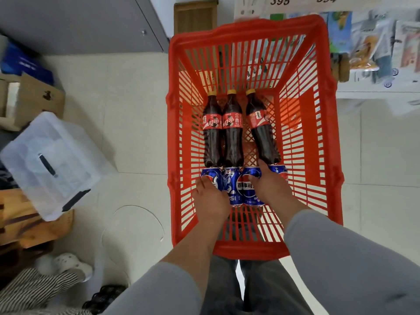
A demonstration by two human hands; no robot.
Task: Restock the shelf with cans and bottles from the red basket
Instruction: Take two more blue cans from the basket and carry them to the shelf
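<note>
A red slatted basket [254, 35] stands on the floor below me. Three dark cola bottles [231, 133] with red labels and yellow caps lie side by side on its bottom. Nearer to me lies a row of blue Pepsi cans [248, 188]. My left hand [211, 201] rests over the leftmost can, fingers curled around it. My right hand [270, 187] lies over the cans on the right, thumb beside the middle can, fingertips touching the base of the right bottle. Whether either can is lifted cannot be told.
A shelf [375, 53] with packaged goods and number tags runs at the upper right. A clear plastic storage box [54, 160], cardboard boxes [34, 96] and wooden crates [29, 226] stand at the left on the pale tiled floor. A white shoe [68, 262] lies at lower left.
</note>
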